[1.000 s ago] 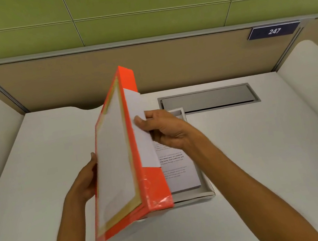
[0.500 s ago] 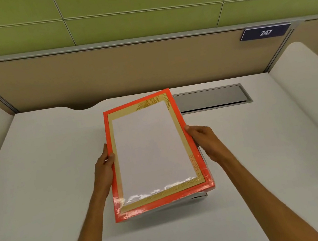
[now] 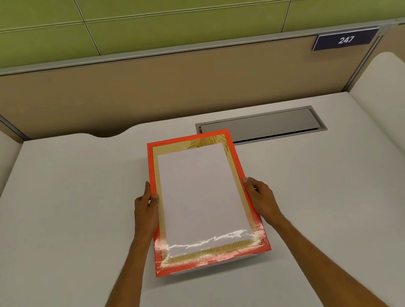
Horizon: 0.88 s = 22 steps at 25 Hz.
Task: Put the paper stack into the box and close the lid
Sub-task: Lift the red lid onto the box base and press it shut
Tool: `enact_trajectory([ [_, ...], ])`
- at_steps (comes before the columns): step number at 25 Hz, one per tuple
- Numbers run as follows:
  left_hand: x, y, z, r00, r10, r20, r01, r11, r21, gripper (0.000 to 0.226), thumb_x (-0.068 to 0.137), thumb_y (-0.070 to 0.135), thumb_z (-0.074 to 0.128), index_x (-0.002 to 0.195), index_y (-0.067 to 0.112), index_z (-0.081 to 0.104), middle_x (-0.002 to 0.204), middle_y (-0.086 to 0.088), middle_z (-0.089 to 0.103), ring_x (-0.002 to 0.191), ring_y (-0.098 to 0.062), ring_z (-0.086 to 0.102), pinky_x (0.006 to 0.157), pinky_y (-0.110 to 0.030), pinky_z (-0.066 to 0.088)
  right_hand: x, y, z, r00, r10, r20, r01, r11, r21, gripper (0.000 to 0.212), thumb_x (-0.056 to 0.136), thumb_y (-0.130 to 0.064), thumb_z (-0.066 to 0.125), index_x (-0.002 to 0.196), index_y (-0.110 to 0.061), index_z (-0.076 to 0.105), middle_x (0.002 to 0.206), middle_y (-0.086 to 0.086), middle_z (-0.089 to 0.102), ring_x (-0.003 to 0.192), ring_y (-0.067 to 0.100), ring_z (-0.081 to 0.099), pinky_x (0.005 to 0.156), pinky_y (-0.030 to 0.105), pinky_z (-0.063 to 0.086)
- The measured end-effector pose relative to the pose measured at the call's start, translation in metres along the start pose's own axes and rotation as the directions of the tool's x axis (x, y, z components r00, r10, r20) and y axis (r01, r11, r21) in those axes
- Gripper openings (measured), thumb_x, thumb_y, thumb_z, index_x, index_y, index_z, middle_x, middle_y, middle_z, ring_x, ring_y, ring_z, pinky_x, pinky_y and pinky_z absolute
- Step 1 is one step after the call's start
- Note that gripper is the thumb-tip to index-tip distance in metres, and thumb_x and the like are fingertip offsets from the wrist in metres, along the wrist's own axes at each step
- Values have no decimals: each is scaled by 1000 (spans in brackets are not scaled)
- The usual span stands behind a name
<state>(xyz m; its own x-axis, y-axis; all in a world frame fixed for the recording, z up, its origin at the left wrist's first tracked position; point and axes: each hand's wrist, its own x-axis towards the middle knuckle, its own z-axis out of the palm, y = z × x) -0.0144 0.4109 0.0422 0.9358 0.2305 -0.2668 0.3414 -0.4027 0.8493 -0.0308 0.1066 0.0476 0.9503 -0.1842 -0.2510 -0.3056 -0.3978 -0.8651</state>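
Note:
An orange lid with a gold border and a white centre panel lies flat over the box in the middle of the white desk. Only a thin pale strip of the box shows under the lid's near edge. The paper stack is hidden beneath the lid. My left hand grips the lid's left edge, thumb on top. My right hand holds the lid's right edge the same way.
A grey metal cable hatch is set into the desk just behind and right of the box. A tan partition with a dark "247" sign closes the back. Rounded white dividers flank both sides.
The lid stood nearly upright a second ago with the printed paper visible in the box. It has swung down flat and squared up over the box, with both hands now on its sides.

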Motion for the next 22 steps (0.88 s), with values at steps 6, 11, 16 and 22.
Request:
enact_trajectory([
  [6, 8, -9, 6, 1000, 16, -8, -16, 999, 50, 54, 104, 35, 33, 156, 27, 21, 122, -24, 52, 106, -34, 59, 101, -45, 50, 3, 10, 6, 1000, 16, 0, -16, 998, 63, 45, 102, -38, 39, 101, 0, 64, 91, 20, 72, 81, 36, 71, 82, 48, 60],
  [11, 1, -6, 10, 993, 91, -77, -59, 935, 350, 56, 102, 36, 39, 154, 17, 29, 143, -23, 47, 123, -37, 55, 104, -50, 47, 12, 10, 13, 999, 28, -24, -34, 966, -256, 57, 102, -45, 34, 148, -11, 37, 145, 15, 48, 134, 34, 47, 114, 48, 37],
  [16, -5, 13, 32, 872, 490, 14, -368, 635, 679, 64, 100, 47, 37, 155, 18, 24, 165, -8, 21, 152, -26, 23, 119, -41, 21, 19, -17, 38, 911, -412, -12, 314, 713, -627, 70, 100, -54, 26, 156, -16, 10, 165, 2, 11, 152, 15, 5, 123, 31, 5],
  [22, 10, 3, 47, 905, 404, 130, -373, 612, 697, 70, 98, 50, 23, 157, 14, 17, 167, -3, 13, 155, -21, 8, 125, -36, 7, 30, -21, 55, 929, -350, 118, 322, 613, -722, 71, 100, -56, 24, 156, -15, 11, 165, 1, 7, 153, 17, 1, 126, 34, 6],
])
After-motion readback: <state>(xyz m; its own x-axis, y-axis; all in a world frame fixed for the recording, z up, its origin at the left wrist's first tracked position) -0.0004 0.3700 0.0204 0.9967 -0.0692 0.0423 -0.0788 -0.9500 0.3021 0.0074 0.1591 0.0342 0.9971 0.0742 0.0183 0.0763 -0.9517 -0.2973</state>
